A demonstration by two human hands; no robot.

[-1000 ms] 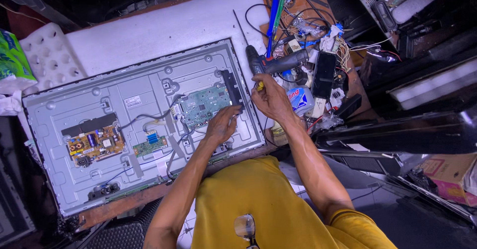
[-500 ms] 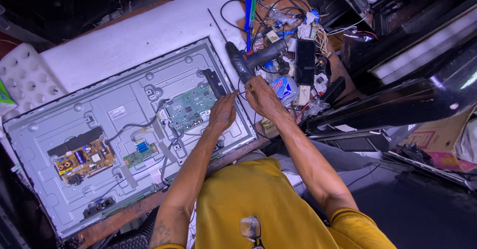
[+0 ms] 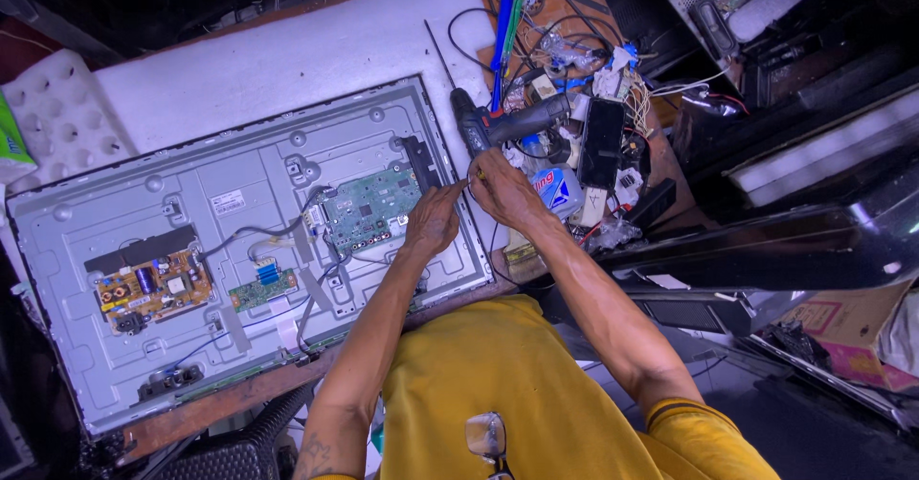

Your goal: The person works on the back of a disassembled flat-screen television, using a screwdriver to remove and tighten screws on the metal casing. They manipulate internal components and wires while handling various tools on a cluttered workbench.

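A flat television lies face down with its back cover off, showing the grey metal chassis [image 3: 239,164]. A green main board [image 3: 369,210] sits at its right, and a brown power board [image 3: 153,289] at its left. My left hand [image 3: 433,220] rests on the chassis just right of the main board, fingers stretched toward my right hand. My right hand [image 3: 503,188] is at the chassis's right edge, below a black connector strip [image 3: 421,159]. Its fingers are pinched on a small yellow-tipped tool [image 3: 481,174] that is mostly hidden. The two hands' fingertips almost touch.
A black cordless drill [image 3: 507,121] lies just above my right hand. Beyond it is a clutter of wires, screwdrivers [image 3: 504,21] and a black box [image 3: 603,140]. White foam [image 3: 268,59] lies under the television. Black television frames [image 3: 785,241] are stacked at the right.
My left hand has slid right off the main board to meet my right hand at the chassis edge. The right hand has stayed close under the drill. The view has shifted slightly.
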